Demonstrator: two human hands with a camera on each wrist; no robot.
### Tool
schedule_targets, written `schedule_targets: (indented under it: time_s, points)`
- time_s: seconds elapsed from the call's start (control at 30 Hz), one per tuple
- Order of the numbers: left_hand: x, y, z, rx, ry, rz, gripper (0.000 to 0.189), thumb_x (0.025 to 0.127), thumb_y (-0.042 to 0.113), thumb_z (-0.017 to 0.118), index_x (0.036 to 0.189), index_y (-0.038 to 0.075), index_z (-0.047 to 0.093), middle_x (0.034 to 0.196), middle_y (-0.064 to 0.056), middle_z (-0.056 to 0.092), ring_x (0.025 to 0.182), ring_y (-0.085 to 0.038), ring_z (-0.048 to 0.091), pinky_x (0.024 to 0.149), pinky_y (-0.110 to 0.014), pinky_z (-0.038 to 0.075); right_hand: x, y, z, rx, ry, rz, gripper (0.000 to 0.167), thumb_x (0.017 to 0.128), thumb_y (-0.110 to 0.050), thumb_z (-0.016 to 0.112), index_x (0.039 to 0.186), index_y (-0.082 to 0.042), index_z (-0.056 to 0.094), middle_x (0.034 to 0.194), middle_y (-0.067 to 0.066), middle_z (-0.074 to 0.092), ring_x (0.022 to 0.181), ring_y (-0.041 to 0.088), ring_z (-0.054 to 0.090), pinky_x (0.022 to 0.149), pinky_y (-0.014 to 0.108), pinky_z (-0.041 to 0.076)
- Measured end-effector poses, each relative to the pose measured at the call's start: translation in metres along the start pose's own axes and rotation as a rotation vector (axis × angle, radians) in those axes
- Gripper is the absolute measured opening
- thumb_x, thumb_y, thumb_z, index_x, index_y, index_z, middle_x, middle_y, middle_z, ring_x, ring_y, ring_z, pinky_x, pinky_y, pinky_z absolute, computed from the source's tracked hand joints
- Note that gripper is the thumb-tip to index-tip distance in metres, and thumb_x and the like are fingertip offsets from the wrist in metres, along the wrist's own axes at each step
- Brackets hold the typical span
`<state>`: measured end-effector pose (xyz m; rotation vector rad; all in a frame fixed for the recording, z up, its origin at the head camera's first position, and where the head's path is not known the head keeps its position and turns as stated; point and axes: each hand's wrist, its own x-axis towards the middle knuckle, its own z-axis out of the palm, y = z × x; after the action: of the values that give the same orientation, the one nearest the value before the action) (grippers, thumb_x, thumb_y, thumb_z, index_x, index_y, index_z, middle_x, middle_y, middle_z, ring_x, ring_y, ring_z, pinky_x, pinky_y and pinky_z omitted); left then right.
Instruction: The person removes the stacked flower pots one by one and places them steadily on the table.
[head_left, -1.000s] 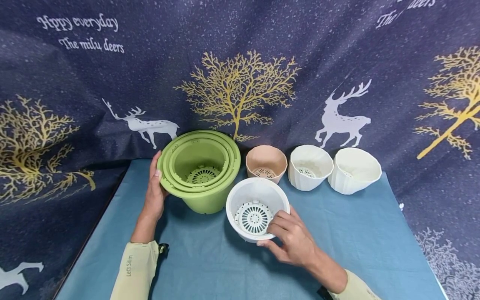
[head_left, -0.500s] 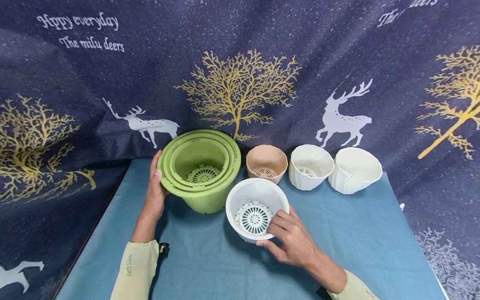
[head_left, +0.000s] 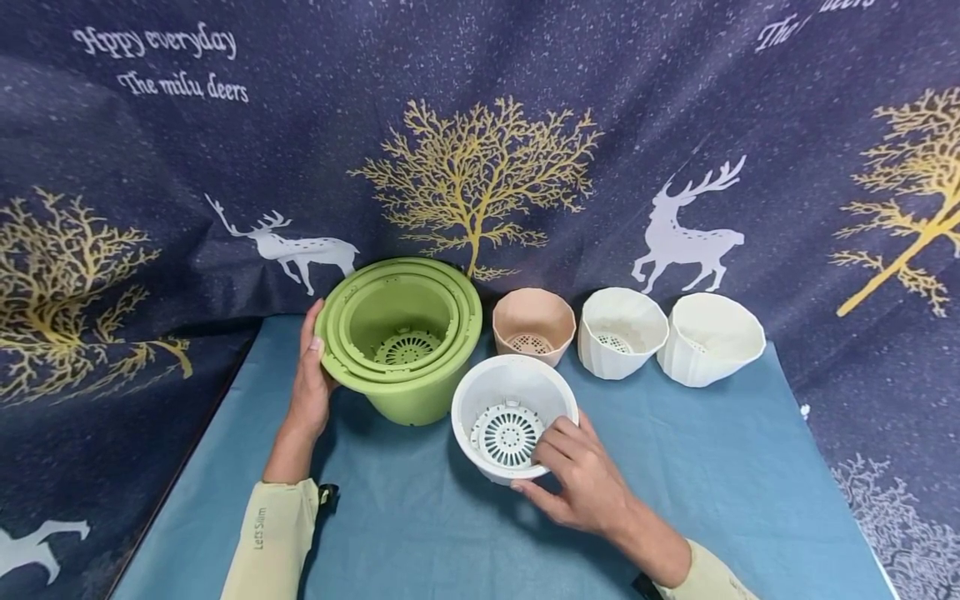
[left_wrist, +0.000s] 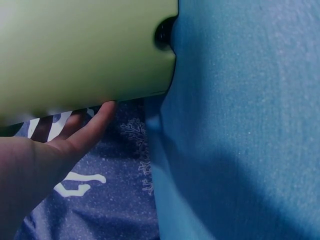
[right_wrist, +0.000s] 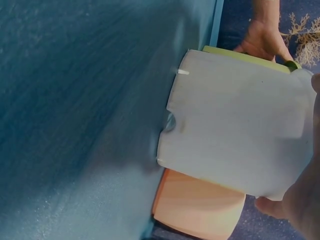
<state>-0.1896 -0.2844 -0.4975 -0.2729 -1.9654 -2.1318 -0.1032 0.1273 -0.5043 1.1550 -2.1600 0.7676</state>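
Several green flowerpots, nested one in another, form a stack (head_left: 412, 404) at the left of the table. My left hand (head_left: 309, 392) holds its left side, thumb at the rim; in the left wrist view the fingers (left_wrist: 95, 126) lie along the outer wall. To the right stands a smaller white flowerpot (head_left: 474, 392) with a slotted round base inside, tilted toward me. My right hand (head_left: 585, 479) pinches its front right rim, fingers inside and thumb outside. In the right wrist view the white wall (right_wrist: 240, 110) hides most of the green stack.
Behind the white pot stands a pinkish-brown faceted pot (head_left: 551, 321), partly covered by it. Two cream faceted pots, one in the middle (head_left: 607, 362) and one at the right (head_left: 686, 371), continue the row. A dark printed curtain (head_left: 480, 67) hangs behind the blue-covered table (head_left: 420, 517).
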Motion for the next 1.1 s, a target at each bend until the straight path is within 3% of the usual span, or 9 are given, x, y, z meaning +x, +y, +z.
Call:
schedule_targets:
  time_s: [0.27, 0.47, 0.67, 0.8, 1.1]
  points:
    - [0.000, 0.001, 0.000, 0.009, -0.001, -0.002, 0.058, 0.116, 0.041, 0.027, 0.171, 0.030, 0.017, 0.157, -0.009, 0.045, 0.113, -0.022, 0.069, 0.075, -0.026, 0.061, 0.000, -0.003, 0.000, -0.033, -0.015, 0.033, 0.034, 0.096, -0.049, 0.073, 0.090, -0.017, 0.064, 0.092, -0.005, 0.061, 0.094, 0.021, 0.058, 0.105, 0.068, 0.034]
    - [0.000, 0.001, 0.000, 0.013, -0.001, -0.001, 0.057, 0.116, 0.041, 0.027, 0.171, 0.030, 0.018, 0.156, -0.009, 0.046, 0.110, -0.020, 0.070, 0.073, -0.026, 0.061, -0.002, -0.006, -0.001, -0.081, -0.044, 0.073, 0.041, 0.098, -0.059, 0.067, 0.099, -0.018, 0.070, 0.101, -0.004, 0.065, 0.103, 0.021, 0.060, 0.112, 0.076, 0.026]
    - [0.000, 0.001, 0.001, 0.003, -0.001, 0.002, 0.057, 0.116, 0.040, 0.027, 0.171, 0.029, 0.018, 0.161, -0.012, 0.042, 0.112, -0.020, 0.069, 0.074, -0.026, 0.061, 0.001, -0.007, -0.005, -0.093, -0.049, 0.077, 0.049, 0.094, -0.059, 0.072, 0.115, -0.015, 0.075, 0.108, -0.002, 0.069, 0.109, 0.023, 0.062, 0.117, 0.073, 0.021]
    - [0.000, 0.001, 0.001, 0.001, 0.005, 0.005, 0.057, 0.116, 0.039, 0.027, 0.171, 0.029, 0.018, 0.162, -0.013, 0.040, 0.112, -0.021, 0.069, 0.074, -0.026, 0.061, 0.005, -0.006, -0.009, -0.101, -0.030, 0.058, 0.055, 0.096, -0.060, 0.069, 0.123, -0.013, 0.075, 0.113, 0.000, 0.071, 0.113, 0.027, 0.063, 0.116, 0.074, 0.021]
    - [0.001, 0.001, 0.001, -0.008, 0.000, 0.006, 0.057, 0.116, 0.039, 0.027, 0.171, 0.028, 0.018, 0.159, -0.012, 0.043, 0.111, -0.021, 0.069, 0.074, -0.026, 0.061, 0.017, -0.005, -0.018, -0.114, -0.013, 0.026, 0.059, 0.099, -0.061, 0.064, 0.126, -0.009, 0.074, 0.118, 0.004, 0.072, 0.116, 0.030, 0.063, 0.121, 0.068, 0.020]
